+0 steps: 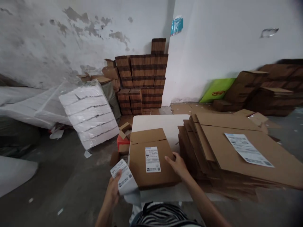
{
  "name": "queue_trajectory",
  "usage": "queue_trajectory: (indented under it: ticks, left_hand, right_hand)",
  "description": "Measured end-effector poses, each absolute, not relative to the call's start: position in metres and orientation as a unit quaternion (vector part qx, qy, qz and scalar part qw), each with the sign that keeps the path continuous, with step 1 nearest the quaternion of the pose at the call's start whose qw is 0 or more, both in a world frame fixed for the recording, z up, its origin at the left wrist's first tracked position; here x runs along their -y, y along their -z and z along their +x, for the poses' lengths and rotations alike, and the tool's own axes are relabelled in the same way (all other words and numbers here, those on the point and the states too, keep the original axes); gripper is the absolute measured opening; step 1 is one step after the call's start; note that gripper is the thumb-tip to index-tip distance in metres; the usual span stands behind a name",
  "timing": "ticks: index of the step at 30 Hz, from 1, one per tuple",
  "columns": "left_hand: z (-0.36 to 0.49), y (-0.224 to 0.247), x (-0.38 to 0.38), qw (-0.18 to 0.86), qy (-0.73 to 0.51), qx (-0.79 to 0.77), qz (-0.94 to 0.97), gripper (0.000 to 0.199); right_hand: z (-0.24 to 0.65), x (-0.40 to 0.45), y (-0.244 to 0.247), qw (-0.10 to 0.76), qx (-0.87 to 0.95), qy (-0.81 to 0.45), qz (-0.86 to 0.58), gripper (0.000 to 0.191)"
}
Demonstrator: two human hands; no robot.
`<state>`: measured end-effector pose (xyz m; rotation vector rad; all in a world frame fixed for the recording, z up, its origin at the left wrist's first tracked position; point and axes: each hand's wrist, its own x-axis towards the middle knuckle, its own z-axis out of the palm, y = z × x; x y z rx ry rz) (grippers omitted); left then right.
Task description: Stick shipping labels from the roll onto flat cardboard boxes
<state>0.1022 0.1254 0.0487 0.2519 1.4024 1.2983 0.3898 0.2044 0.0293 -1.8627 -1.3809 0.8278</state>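
Note:
In the middle of the head view, a brown cardboard box (pixel 142 157) lies on a white table, with a printed shipping label (pixel 152 160) stuck flat on its top. My left hand (pixel 113 189) is closed on a strip of shipping labels (pixel 124 179), pinched between thumb and fingers beside the box's near left corner. The lower end of the strip curls down toward my body. With fingers apart, my right hand (pixel 178 164) rests against the right side of the box's top and holds nothing.
A stack of flattened cartons (pixel 201 151) stands close on the right, topped by a loose label sheet (pixel 248 149). The white table (pixel 156 121) shows behind the box. Left are a red container (pixel 121 142) and plastic-wrapped white stacks (pixel 90 113). Bundled cardboard (pixel 143 71) lines the wall.

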Motion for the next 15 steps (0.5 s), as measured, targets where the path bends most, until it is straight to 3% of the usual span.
queue_trajectory:
  ticks: [5,9,15]
  left_hand:
    - [0.097,-0.072,-0.123,0.62,-0.547,-0.551,0.114,0.032]
    - [0.103,-0.086,-0.123,0.635,-0.56,-0.522,0.105,0.035]
    - [0.124,-0.051,-0.133,0.651,-0.526,-0.54,0.087,0.043]
  right_hand:
    - [0.395,-0.191,-0.09,0.446,0.544,-0.302,-0.644,0.04]
    - [0.396,-0.188,-0.124,0.48,0.548,-0.298,-0.617,0.036]
    - [0.412,-0.173,-0.166,0.516,0.581,-0.296,-0.555,0.037]
